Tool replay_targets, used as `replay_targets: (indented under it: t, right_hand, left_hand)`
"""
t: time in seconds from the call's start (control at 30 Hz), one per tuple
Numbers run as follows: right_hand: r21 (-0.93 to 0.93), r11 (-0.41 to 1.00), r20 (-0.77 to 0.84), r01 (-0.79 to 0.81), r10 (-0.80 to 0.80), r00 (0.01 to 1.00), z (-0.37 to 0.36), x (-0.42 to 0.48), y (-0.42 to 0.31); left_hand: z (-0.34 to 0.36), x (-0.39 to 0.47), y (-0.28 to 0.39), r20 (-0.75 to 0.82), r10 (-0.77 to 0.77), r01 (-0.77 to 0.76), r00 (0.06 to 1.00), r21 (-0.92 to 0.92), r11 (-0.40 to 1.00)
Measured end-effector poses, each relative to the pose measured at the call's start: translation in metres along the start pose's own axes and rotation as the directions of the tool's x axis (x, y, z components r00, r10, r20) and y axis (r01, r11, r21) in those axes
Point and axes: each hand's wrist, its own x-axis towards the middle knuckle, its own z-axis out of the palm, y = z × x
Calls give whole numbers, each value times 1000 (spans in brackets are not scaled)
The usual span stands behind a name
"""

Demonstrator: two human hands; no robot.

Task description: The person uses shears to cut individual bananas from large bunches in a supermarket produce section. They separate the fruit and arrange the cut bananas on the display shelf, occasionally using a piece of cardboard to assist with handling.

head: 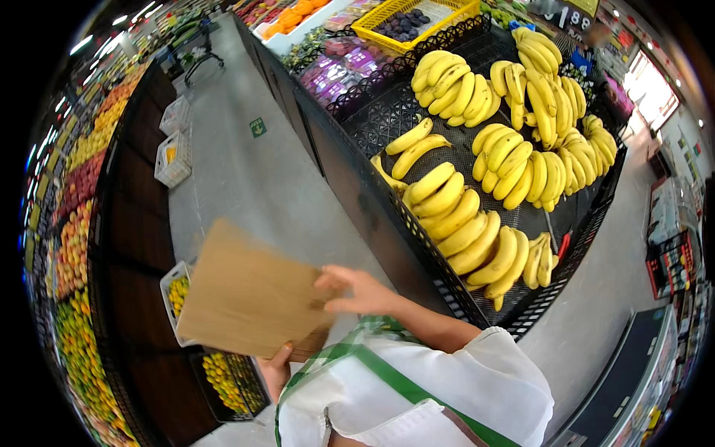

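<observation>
My left hand (279,360) holds a flat piece of brown cardboard (251,290) at its lower edge, thumb on top, the other fingers hidden beneath. Beside the board's right edge is my right hand (357,290), its fingers spread and slightly blurred; whether the fingertips touch the board cannot be told. To the right of both hands stands a black display bin (391,195) bearing bunches of yellow bananas (463,223). A few bananas (416,145) lie loose near the bin's left side.
A yellow basket (385,42) of dark plums and purple packages (346,67) lie beyond the bananas. White crates (173,159) and a black crate (232,385) of yellow fruit stand along the left fruit shelf. A shopping cart (204,56) stands farther up the aisle.
</observation>
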Motion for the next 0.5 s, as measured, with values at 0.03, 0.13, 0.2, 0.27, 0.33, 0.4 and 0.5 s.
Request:
replay_targets:
  t: [0.03,0.13,0.2,0.27,0.33,0.4,0.5]
  right_hand:
    - [-90,996,74,3,3,997,-10,8,-5]
    - [-151,983,-92,-103,89,992,-40,27,4]
    - [-86,960,-359,-267,220,907,-58,29,-3]
    - [-310,943,-595,-116,-97,798,-84,32,1]
    - [-432,895,-701,-110,-257,665,-108,37,-9]
    - [-131,991,-745,-29,-79,662,-128,35,-20]
    - [283,954,-693,101,130,709,-152,19,-18]
  left_hand:
    - [14,15,6,52,-82,81,995,15,997]
    - [69,82,25,257,-158,92,953,252,963]
    - [99,124,33,366,-272,136,890,355,925]
    - [118,171,31,541,-198,-55,817,416,908]
    - [141,204,26,659,-210,-92,723,393,915]
    - [172,234,19,747,-254,29,614,300,953]
    - [240,259,20,904,-104,-56,414,139,989]
